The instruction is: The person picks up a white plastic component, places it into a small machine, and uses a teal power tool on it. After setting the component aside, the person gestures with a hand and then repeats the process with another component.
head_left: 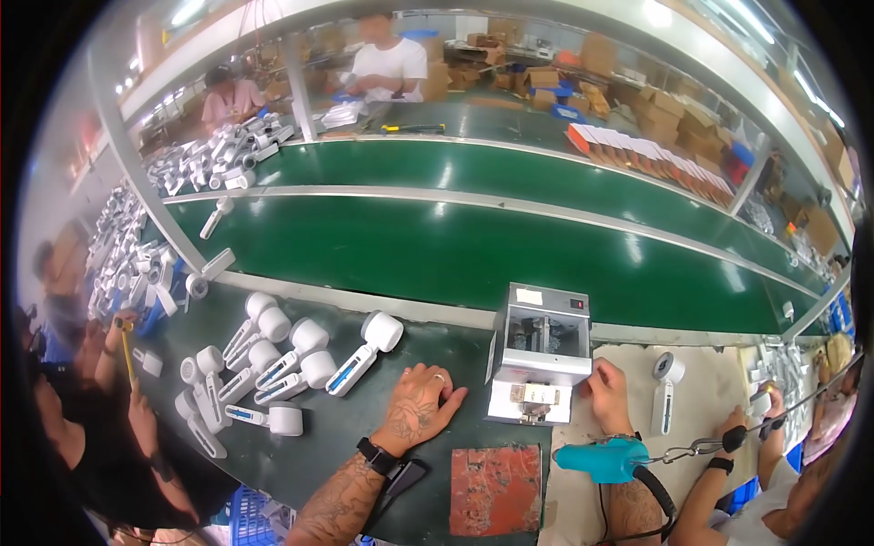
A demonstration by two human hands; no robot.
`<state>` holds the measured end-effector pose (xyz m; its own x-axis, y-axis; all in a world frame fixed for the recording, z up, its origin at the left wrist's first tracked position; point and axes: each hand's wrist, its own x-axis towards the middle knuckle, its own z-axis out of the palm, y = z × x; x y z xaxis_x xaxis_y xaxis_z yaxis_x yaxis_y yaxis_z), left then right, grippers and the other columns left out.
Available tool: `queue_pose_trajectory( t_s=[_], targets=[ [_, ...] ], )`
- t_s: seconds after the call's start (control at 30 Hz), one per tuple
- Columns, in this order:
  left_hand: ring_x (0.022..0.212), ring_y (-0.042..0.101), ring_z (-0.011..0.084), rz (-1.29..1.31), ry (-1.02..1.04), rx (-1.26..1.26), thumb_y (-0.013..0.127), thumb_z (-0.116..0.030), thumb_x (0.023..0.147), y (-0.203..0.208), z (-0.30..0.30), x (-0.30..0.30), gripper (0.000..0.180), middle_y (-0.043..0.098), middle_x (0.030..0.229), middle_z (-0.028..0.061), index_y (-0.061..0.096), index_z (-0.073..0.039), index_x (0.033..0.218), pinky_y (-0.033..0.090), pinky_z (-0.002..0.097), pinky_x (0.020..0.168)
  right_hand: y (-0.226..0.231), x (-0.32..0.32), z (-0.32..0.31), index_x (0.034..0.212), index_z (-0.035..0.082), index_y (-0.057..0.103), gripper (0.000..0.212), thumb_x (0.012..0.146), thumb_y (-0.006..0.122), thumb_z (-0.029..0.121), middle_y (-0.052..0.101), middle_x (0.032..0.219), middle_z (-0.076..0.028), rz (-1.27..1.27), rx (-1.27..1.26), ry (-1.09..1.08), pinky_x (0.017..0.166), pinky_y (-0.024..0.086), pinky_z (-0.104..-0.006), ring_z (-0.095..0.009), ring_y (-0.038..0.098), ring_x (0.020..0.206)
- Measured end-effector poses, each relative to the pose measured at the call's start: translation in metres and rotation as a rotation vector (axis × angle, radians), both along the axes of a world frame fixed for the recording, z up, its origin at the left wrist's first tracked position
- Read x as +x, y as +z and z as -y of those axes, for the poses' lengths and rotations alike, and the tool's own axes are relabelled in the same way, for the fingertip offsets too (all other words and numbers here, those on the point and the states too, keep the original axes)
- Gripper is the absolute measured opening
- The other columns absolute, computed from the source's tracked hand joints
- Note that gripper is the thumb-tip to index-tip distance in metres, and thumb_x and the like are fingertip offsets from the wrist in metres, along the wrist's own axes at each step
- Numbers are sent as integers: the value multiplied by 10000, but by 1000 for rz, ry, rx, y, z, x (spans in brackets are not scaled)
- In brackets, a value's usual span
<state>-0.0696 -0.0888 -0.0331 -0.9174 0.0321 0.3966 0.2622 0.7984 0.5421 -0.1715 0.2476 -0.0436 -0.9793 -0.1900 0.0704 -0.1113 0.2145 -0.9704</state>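
My left hand (421, 407) lies on the dark green bench, fingers loosely extended, with nothing in it. My right hand (608, 398) is at the right side of a grey metal screw feeder (544, 337) with a clear window; its fingers are curled, and what they grip, if anything, is hidden. In front of my right forearm hangs a teal power tool (601, 461) on a metal hook and cord. A worn red-brown square mat (495, 491) lies between my forearms. Several white handheld devices with round heads lie left of my left hand, the nearest one (366, 350) apart from the cluster.
Another white device (665, 391) lies on the beige board (637, 362) at right. A green conveyor (437, 246) runs beyond the bench. White parts (137, 264) are piled at far left. Co-workers sit close on both sides. A dark flat object (401, 487) lies by my left wrist.
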Motion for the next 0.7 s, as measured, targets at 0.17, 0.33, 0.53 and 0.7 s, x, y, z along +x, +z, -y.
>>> queue_pose_trajectory(
  t_s=[0.17,0.33,0.53,0.7],
  targets=[
    [766,544,274,22,1,12,763,-197,893,1,-2,2,282,575,773,50,548,-95,743,410,407,761,1,1,0,888,14,630,243,1052,574,185,601,704,0,24,-23,-7,583,423,-247,-79,535,630],
    [765,547,276,-5,7,3,768,-191,888,0,1,1,273,572,761,47,555,-96,745,411,411,755,1,1,2,901,8,637,228,1046,571,169,603,708,-3,29,-55,-1,591,424,-247,-83,538,635],
    [776,552,281,-46,-16,31,765,-203,888,0,-2,-1,278,572,764,46,556,-98,737,417,413,752,-2,1,-4,911,15,645,228,1047,576,183,603,711,-3,38,-16,-5,589,419,-246,-82,539,636],
    [778,553,278,3,16,8,765,-212,889,3,0,3,281,573,762,45,557,-100,735,423,412,752,-1,0,-1,901,20,637,222,1045,571,174,604,699,-4,7,-17,12,579,415,-249,-82,545,630]
  ],
)
